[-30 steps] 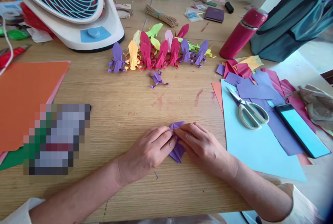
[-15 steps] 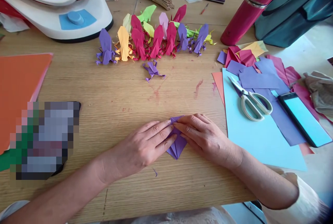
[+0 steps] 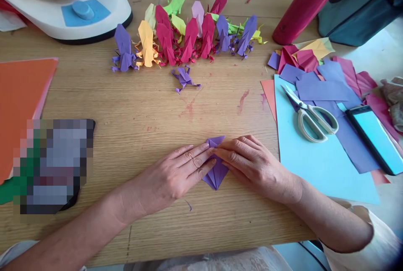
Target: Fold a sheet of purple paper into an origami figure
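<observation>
A folded piece of purple origami paper [image 3: 217,176] lies on the wooden table in front of me, kite-shaped, with creases meeting at its near point. My left hand [image 3: 178,172] rests flat on its left side, fingers stretched across the paper. On the right side, my right hand [image 3: 255,164] pinches the paper's upper right edge between thumb and fingers. The fingers of both hands nearly meet and cover the middle of the paper. Just below sits a tiny purple paper scrap [image 3: 188,205].
Folded paper figures [image 3: 190,40] stand in rows ahead, a small purple one [image 3: 184,78] before them. Scissors [image 3: 310,115] and a phone [image 3: 376,136] lie right, on coloured paper. A red bottle [image 3: 302,10] stands behind. Left are a dark device [image 3: 63,166] and orange sheets [image 3: 22,111].
The view has shifted slightly, moving the far objects up. The right hand has moved a little to the right along the paper; more of the paper's top tip shows.
</observation>
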Demonstrator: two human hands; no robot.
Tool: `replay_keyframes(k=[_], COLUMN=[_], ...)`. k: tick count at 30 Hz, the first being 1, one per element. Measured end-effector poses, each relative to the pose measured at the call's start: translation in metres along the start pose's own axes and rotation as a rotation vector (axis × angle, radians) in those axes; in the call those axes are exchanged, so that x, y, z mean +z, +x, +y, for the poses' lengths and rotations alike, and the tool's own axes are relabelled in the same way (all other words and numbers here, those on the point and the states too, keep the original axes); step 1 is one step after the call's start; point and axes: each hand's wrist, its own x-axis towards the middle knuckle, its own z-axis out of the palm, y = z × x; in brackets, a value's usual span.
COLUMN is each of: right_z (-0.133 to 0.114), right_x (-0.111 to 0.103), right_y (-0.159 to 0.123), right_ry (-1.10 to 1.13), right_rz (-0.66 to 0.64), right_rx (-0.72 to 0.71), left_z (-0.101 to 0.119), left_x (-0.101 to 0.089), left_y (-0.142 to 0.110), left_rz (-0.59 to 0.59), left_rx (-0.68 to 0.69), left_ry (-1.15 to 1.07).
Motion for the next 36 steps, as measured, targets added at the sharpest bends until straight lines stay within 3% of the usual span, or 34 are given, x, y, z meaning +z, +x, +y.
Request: replay_keyframes(k=[8, 15, 36], right_z=[-0.004, -0.011, -0.017], right_x=[-0.003, -0.005, -0.006], right_y=[-0.013, -0.022, -0.022], right_ry=[0.031, 0.04, -0.024], right_rz=[0.016, -0.036, -0.074], right_rx=[-0.192, -0.182, -0.217], left_z=[0.0, 0.001, 0.002], left_x=[-0.003, -0.006, -0.008], left_y=[0.002, 0.003, 0.005], left_rz=[-0.002, -0.075, -0.062], left_rx=[-0.007, -0.034, -0.037], left_ry=[-0.031, -0.025, -0.034])
